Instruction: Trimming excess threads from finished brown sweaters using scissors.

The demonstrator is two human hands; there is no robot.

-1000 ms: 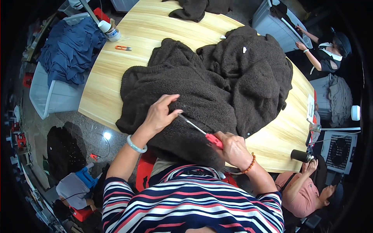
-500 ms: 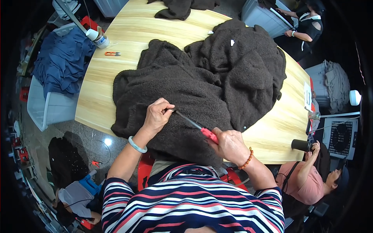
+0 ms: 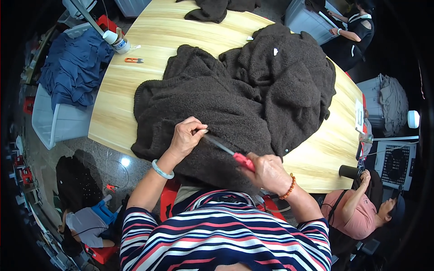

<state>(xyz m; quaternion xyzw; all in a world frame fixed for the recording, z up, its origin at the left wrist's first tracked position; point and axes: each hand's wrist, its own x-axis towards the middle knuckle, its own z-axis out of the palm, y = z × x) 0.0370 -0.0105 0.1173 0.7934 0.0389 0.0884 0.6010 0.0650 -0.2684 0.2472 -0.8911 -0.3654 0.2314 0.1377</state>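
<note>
A dark brown fuzzy knit garment lies bunched over the near side of the table and down to my lap. My left hand, with a pale bangle on its wrist, is closed in a pinch on what looks like a bit of this knit. Wrapped round the red handle of a tool with a thin metal shaft is my right hand. The shaft points up and left, its end close to my left fingertips, where the tip cannot be made out. A second brown knit garment lies heaped on the right.
Orange thread snips and a white jar are at the table's far left. Beside it stands a white bin of blue cloth. More brown knit lies at the far edge. Co-workers are at the right, far right and lower left.
The view has shifted slightly. The tool's shaft still reaches toward my left fingertips, and both hands keep their grip. At lower left, a co-worker's arm has moved.
</note>
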